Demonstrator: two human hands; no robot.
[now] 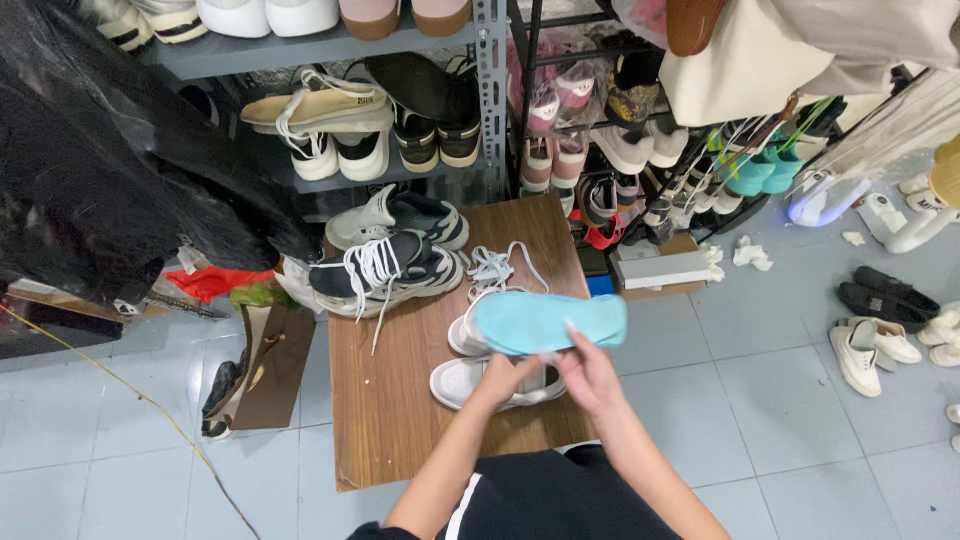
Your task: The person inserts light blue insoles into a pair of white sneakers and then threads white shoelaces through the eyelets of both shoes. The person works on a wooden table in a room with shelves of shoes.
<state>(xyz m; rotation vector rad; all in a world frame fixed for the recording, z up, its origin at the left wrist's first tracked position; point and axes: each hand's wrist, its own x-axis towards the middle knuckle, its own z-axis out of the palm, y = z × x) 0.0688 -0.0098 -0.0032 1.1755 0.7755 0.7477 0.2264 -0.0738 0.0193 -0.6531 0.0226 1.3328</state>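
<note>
Mid-frame on the wooden table (400,420) — right hand (590,378) pinches the blue insole (548,322), long axis left-right; left hand (497,380) grips the white sneaker (470,385) just below.

We hold a light blue insole (550,323) flat and lengthwise, just above our hands, its underside facing up; our right hand (590,378) pinches its near edge. Directly under our left hand (497,378) lies a white sneaker (470,383) on its sole, which that hand grips. A second white sneaker (466,335) sits just beyond, partly hidden behind the insole.
</note>
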